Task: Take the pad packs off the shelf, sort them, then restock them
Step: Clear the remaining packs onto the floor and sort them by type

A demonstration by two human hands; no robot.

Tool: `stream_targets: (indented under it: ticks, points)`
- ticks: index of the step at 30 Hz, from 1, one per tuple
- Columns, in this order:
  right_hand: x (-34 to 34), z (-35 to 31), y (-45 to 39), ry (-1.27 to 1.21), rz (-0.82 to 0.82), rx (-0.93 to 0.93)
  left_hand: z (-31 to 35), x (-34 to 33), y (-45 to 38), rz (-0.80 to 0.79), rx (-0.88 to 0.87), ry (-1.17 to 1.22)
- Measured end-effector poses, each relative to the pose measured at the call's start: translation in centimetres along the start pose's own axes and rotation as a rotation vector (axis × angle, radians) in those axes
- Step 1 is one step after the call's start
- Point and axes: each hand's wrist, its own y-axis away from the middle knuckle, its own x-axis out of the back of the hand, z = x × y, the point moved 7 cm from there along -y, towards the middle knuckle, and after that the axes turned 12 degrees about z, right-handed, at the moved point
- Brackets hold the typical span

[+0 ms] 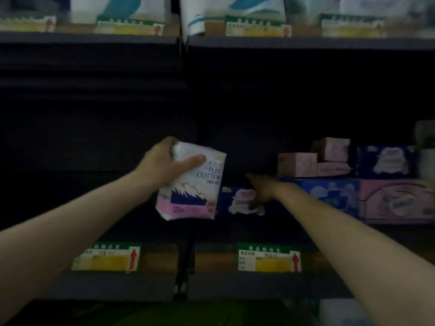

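My left hand (164,165) grips a white pad pack (190,184) with a blue mountain print and a pink band, held upright in front of the dark middle shelf. My right hand (259,189) reaches into the shelf and lies on a dark blue pad pack (235,201) that stands on the shelf board; its fingers seem to curl over the pack's right end, but the dim light hides the grip. To the right sit a light blue pack (329,191), a pink pack (395,201), a dark blue pack (386,162) and small pink boxes (296,164) stacked on top.
The shelf's front edge (211,257) carries green and yellow price labels (268,257). The upper shelf (235,41) holds white and teal packs (235,10). The left half of the middle shelf is dark. A green surface (188,314) lies below.
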Motion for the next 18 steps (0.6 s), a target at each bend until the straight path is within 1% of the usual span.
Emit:
stream_targets:
  ticks: [2,4,6,8,11,13,15,17,18]
  points:
    - [-0.2,-0.1,-0.8,-0.022,0.017,0.004,-1.5,-1.9,0.1,-0.056,0.062,-0.029]
    - [-0.8,-0.1,-1.2,-0.061,-0.07,0.004,-3.0,-3.1,0.4,-0.137,0.142,-0.092]
    - [-1.4,-0.3,-1.3,0.042,-0.15,0.049,-3.6,-3.1,0.8,-0.158,0.154,-0.213]
    - [-1.5,-0.9,-1.2,0.156,-0.143,0.099,-3.6,-2.6,1.3,-0.145,0.146,-0.336]
    - [-1.3,-1.2,-1.0,0.259,-0.05,0.163,-2.9,-2.6,2.7,-0.124,0.15,-0.492]
    - [-1.1,-1.5,-0.5,0.301,-0.011,0.191,-2.4,-3.1,3.4,-0.096,0.142,-0.595]
    - [-0.9,-1.5,-0.2,0.303,0.035,0.212,-1.8,-3.4,3.9,-0.041,0.147,-0.614]
    - [0.4,-1.6,0.9,0.241,0.088,0.203,-1.2,-2.5,4.4,0.066,0.172,-0.531]
    - [1.4,-1.7,1.6,0.184,0.136,0.184,-0.8,-1.7,4.8,0.166,0.152,-0.444]
